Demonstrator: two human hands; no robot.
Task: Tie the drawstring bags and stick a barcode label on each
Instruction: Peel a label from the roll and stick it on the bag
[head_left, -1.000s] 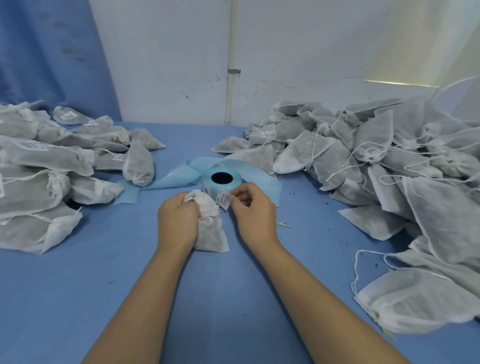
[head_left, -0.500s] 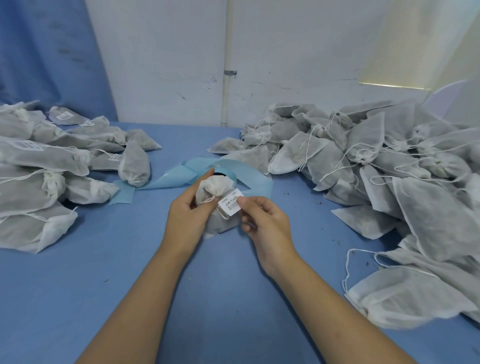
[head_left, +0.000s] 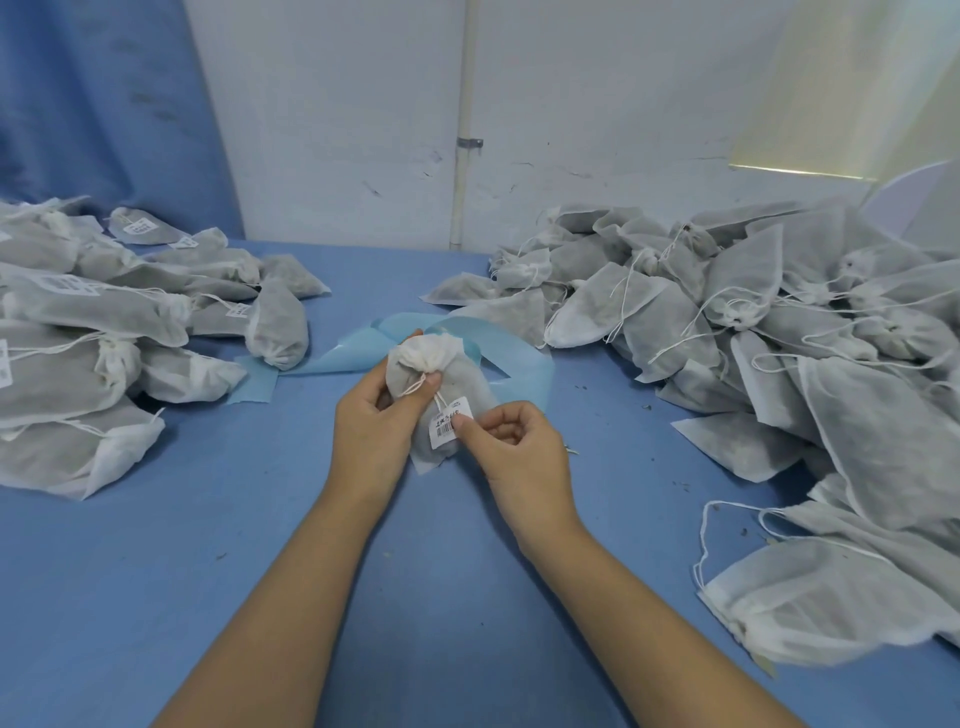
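A small white drawstring bag (head_left: 436, 374), its neck gathered and tied, is held upright over the blue table (head_left: 156, 597). My left hand (head_left: 371, 426) grips it just below the gathered neck. A white barcode label (head_left: 448, 428) lies on the bag's lower front. My right hand (head_left: 511, 452) has its thumb on the label's right edge, with the other fingers curled. The blue label roll is hidden behind the bag; only its loose blue backing strip (head_left: 358, 353) shows.
A heap of tied, labelled bags (head_left: 104, 332) lies at the left. A larger heap of bags with loose strings (head_left: 753, 322) fills the right side, one near the front right edge (head_left: 831, 608). A white wall with a pipe (head_left: 465, 130) stands behind.
The bag was lifted off the table and turned upright. The label, first pinched beside the roll, now sits lower on the bag's front under my right thumb.
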